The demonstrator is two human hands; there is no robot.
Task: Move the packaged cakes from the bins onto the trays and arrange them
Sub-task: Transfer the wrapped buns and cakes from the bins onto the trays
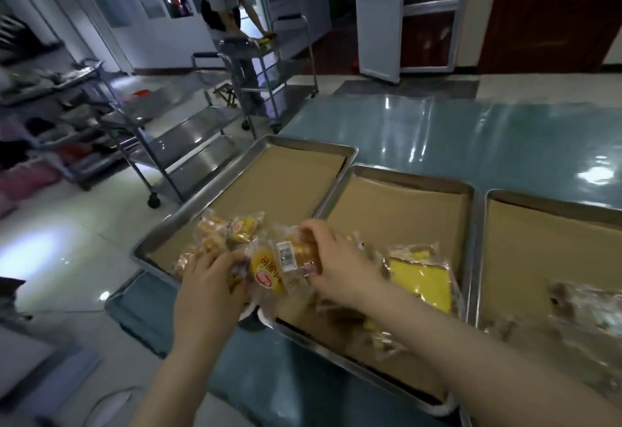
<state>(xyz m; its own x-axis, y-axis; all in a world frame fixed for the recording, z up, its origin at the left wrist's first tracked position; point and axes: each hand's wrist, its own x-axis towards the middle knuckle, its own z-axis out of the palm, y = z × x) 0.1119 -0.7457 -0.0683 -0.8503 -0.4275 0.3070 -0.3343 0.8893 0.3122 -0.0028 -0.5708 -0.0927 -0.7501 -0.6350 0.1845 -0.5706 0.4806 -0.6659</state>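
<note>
Clutching a yellow-labelled cake packet (266, 272) in left grip (210, 280), barcoded cake packet (292, 253) in right grip (336, 260), at left tray (202, 195) near corner.

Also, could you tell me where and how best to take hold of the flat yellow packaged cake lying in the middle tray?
Probably from above, pinching the clear crimped wrapper end on the far side of the flat yellow packaged cake. It lies flat on the paper in the middle tray, so its thin sides offer little to grip.
</note>
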